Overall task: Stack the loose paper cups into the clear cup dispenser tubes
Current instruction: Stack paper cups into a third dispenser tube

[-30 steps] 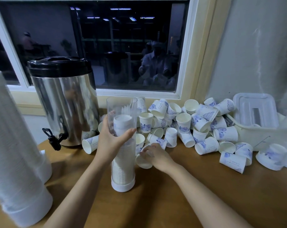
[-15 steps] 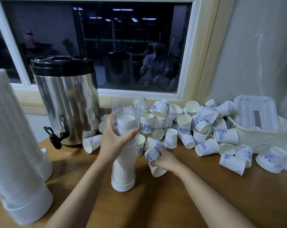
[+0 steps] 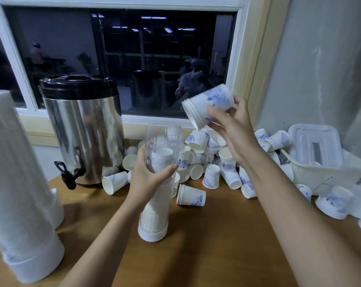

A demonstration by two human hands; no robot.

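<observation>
A clear dispenser tube (image 3: 163, 141) stands upright on a white base on the wooden table, filled most of the way with stacked white cups. My left hand (image 3: 149, 180) grips the tube around its middle. My right hand (image 3: 231, 126) holds a small nested stack of paper cups (image 3: 206, 105) with blue print, raised above and to the right of the tube's open top, the cups' mouths tilted down-left. A heap of loose paper cups (image 3: 212, 162) lies behind the tube, along the window sill.
A steel drink urn (image 3: 82, 129) with a black lid and tap stands at the back left. Two filled cup tubes (image 3: 16, 183) lean at the left edge. A white plastic basket (image 3: 324, 164) sits at the right, more cups (image 3: 332, 201) before it.
My right hand has lifted cups from the table beside the tube up to above the tube's top. My left hand has stayed on the tube.
</observation>
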